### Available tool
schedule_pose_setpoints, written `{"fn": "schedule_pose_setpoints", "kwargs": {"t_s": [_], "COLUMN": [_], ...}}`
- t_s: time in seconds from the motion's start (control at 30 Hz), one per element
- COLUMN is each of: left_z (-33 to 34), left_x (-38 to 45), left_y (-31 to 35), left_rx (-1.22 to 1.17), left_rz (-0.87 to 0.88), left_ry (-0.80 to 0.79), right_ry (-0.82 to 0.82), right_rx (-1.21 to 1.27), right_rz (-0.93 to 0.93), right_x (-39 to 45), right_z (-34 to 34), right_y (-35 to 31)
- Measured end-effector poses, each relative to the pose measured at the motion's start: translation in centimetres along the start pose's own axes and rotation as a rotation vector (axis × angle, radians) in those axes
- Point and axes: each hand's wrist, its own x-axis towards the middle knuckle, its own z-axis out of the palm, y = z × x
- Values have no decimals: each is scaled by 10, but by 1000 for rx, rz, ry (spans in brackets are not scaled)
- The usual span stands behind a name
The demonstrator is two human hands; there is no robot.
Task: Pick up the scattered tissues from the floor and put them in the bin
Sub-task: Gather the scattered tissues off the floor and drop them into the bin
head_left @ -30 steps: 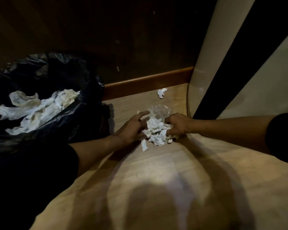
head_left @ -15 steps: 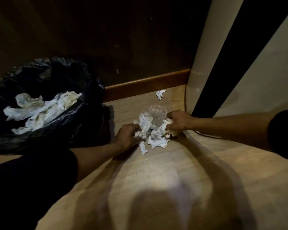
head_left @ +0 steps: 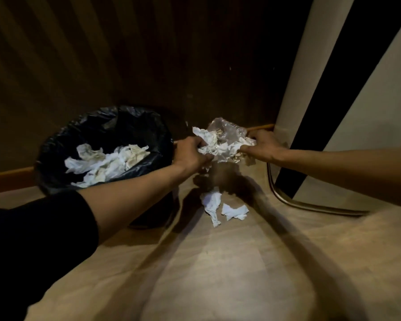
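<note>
Tissues (head_left: 220, 147) bunched between left hand (head_left: 190, 156) and right hand (head_left: 263, 147), both grips clenching them; beside bin (head_left: 56, 149); above floor (head_left: 218, 262).

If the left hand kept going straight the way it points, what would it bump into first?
Beyond the tissue bundle it grips, the left hand points up-right toward the dark wood wall; probably that first, though depth is unclear.

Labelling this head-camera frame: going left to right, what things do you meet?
Black-lined bin holding crumpled tissues → left hand → white tissue bundle with clear plastic, gripped by both hands → right hand → cream rounded post.
</note>
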Motion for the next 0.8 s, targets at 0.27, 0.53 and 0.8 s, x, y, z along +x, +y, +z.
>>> {"fn": "schedule_pose_setpoints", "kwargs": {"t_s": [0.27, 0.53, 0.8], "left_z": [-131, -216, -253], "left_x": [7, -19, -54], "left_y": [37, -15, -62], "left_rx": [-42, 134, 225], "left_rz": [-19, -137, -277], "left_ry": [219, 241, 83], "right_ry": [122, 153, 28], "right_rx": [145, 116, 5], "right_rz": [-20, -189, -421], "right_x": [-7, 1, 8], "right_z": [-40, -38, -6], "right_y": [-60, -144, -218]}}
